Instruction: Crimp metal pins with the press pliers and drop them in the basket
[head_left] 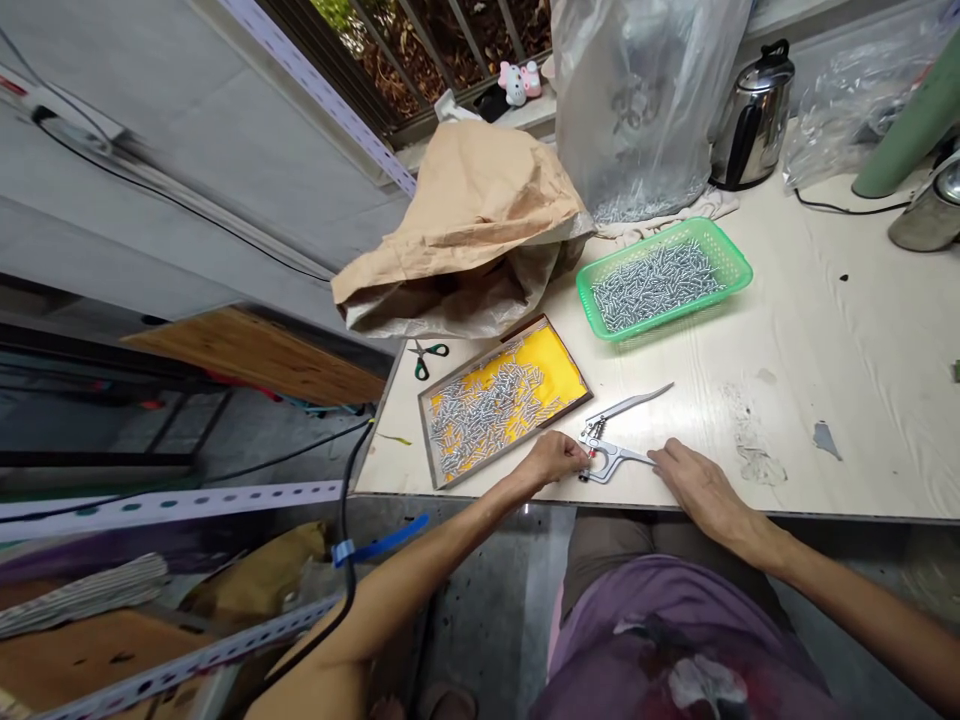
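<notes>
Silver hand pliers (pixel 616 455) with a spring and a small red part lie near the table's front edge, their handles spread apart to the right. My left hand (pixel 557 458) is closed in a pinch at the pliers' jaw end; what its fingertips hold is too small to make out. The fingers of my right hand (pixel 691 482) are closed on the end of the lower handle. Left of the pliers, a shallow tray (pixel 442 484) with a yellow bottom holds many small metal pins. Behind them, a green basket (pixel 660 328) holds more metal pieces.
Green-handled scissors (pixel 426 358) lie left of the tray. A brown paper bag (pixel 480 200) and a clear plastic bag (pixel 637 100) stand at the back. Farther right are a steel kettle (pixel 752 120), a green tube (pixel 919 120) and a metal container (pixel 926 215).
</notes>
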